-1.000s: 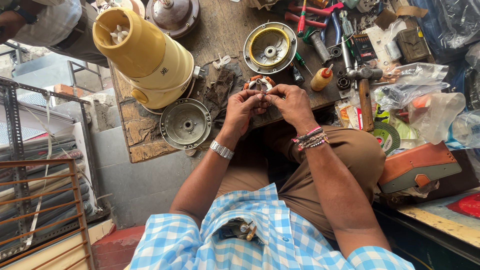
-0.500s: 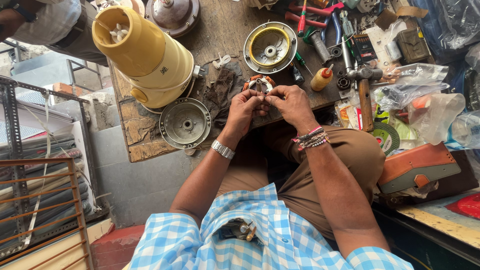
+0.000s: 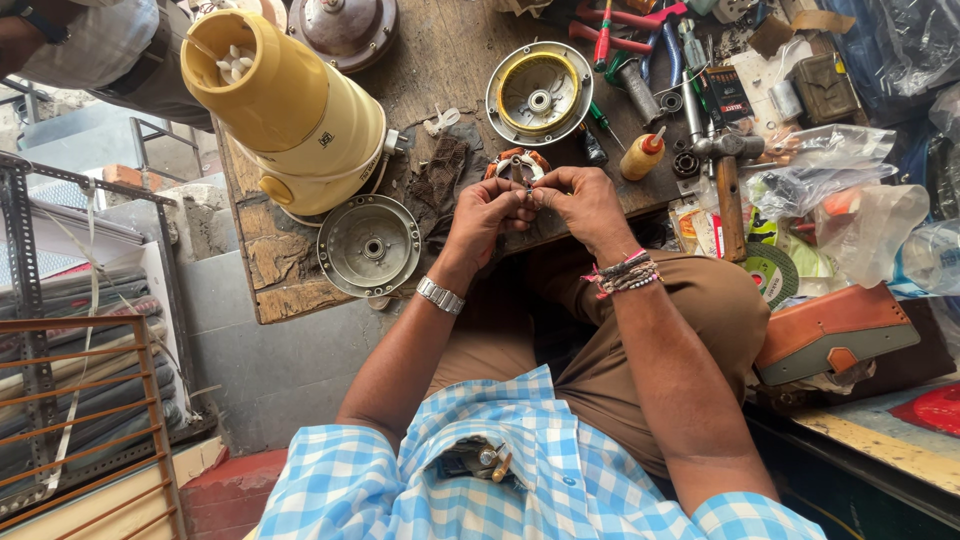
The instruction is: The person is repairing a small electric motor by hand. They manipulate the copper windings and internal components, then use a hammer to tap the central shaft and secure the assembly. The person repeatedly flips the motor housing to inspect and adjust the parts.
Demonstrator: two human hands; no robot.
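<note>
The person wears a blue-and-white checked shirt (image 3: 540,470), brown trousers (image 3: 640,330), a metal watch (image 3: 440,295) and beaded bracelets (image 3: 625,275).

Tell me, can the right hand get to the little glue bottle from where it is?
Probably yes. The bottle stands just beyond the right hand with open bench between them, though both hands are busy holding the motor part.

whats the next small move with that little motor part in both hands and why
Probably keep the motor part pinched over the bench and work the fingertips at its near edge. Both the left hand and right hand meet on it there, and no tool is in either grip, though screwdrivers lie further back.
</note>
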